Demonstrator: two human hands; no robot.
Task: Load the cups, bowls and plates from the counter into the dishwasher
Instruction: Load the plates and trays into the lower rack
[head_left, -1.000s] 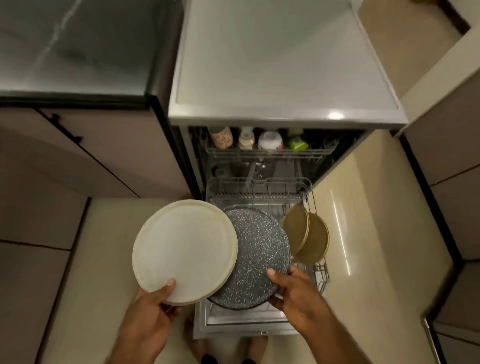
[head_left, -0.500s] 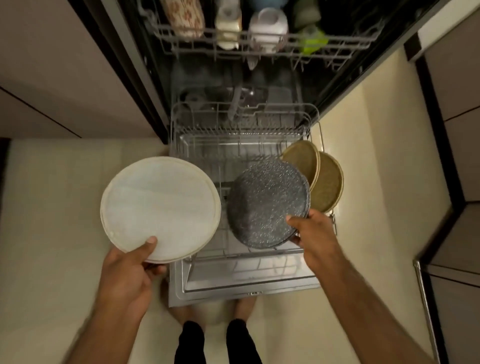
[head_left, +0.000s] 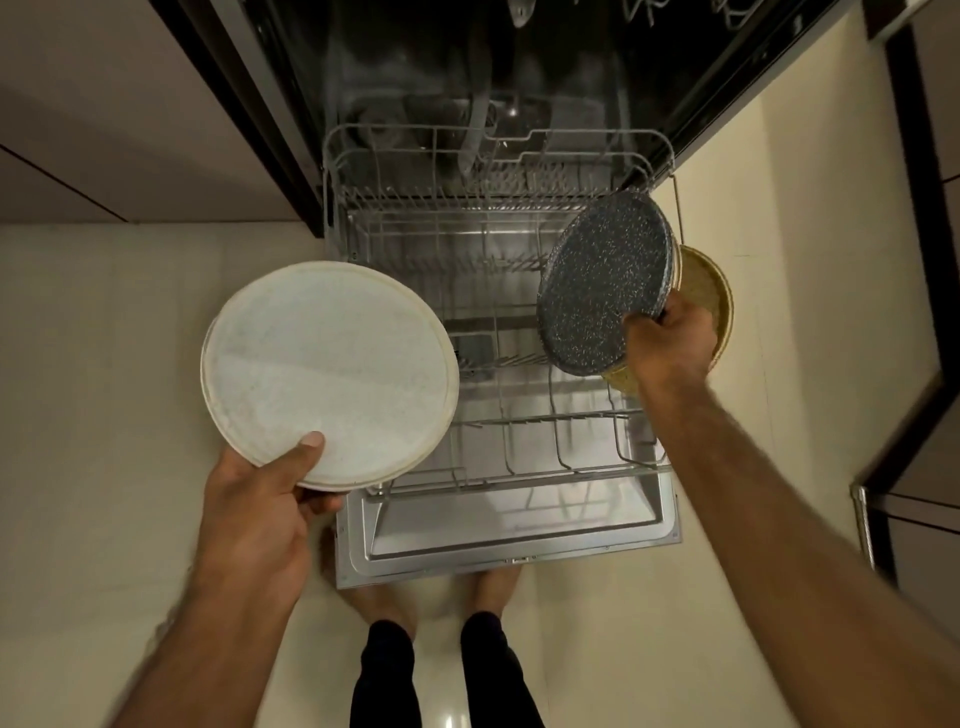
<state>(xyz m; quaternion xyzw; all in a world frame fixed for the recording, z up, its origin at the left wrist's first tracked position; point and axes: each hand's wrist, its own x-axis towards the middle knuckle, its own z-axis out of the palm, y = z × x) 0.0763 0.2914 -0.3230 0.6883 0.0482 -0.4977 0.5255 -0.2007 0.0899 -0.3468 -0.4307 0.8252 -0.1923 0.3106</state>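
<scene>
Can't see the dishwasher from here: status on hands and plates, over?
Left hand grips round white plate at wire rack's left edge. Right hand grips speckled grey round plate, tilted at rack's right side. Tan round plate just behind it.

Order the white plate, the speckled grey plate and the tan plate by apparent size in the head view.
1. white plate, in the left hand, nearest the camera, so its lead may be exaggerated.
2. speckled grey plate, tilted, in the right hand.
3. tan plate, mostly hidden behind it, so unsure.
</scene>
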